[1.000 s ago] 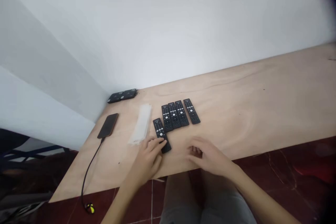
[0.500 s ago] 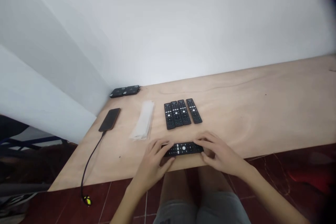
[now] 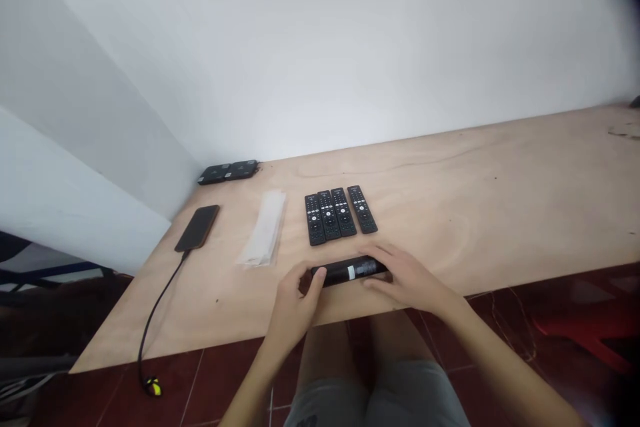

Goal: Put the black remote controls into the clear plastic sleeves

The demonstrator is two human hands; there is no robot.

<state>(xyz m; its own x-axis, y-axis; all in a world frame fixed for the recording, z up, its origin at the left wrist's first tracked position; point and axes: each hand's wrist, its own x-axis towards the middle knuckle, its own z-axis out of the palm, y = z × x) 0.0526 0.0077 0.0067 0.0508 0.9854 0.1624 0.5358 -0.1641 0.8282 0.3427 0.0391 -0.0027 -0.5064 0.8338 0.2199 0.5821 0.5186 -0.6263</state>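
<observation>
A black remote control (image 3: pixel 343 272) lies crosswise near the table's front edge, its back with a white label facing up. My left hand (image 3: pixel 299 290) grips its left end, thumb on top and fingers curled behind. At the other end, my right hand (image 3: pixel 400 277) has its fingers on the far side and its thumb along the near side. Beyond them, several black remotes lie buttons up, three side by side (image 3: pixel 330 215) and one slightly apart (image 3: pixel 362 209) on the right. Left of these is a stack of clear plastic sleeves (image 3: pixel 264 230).
A phone (image 3: pixel 198 228) with a black cable (image 3: pixel 153 313) hanging over the front edge lies at the left of the wooden table (image 3: pixel 450 213). Two flat black boxes (image 3: pixel 227 172) sit in the back corner by the wall (image 3: pixel 350 47). Something red (image 3: pixel 585 333) stands below at right.
The remote in my hands has been turned over: its buttons faced up before, and now its labelled back does. The whole view has shifted slightly.
</observation>
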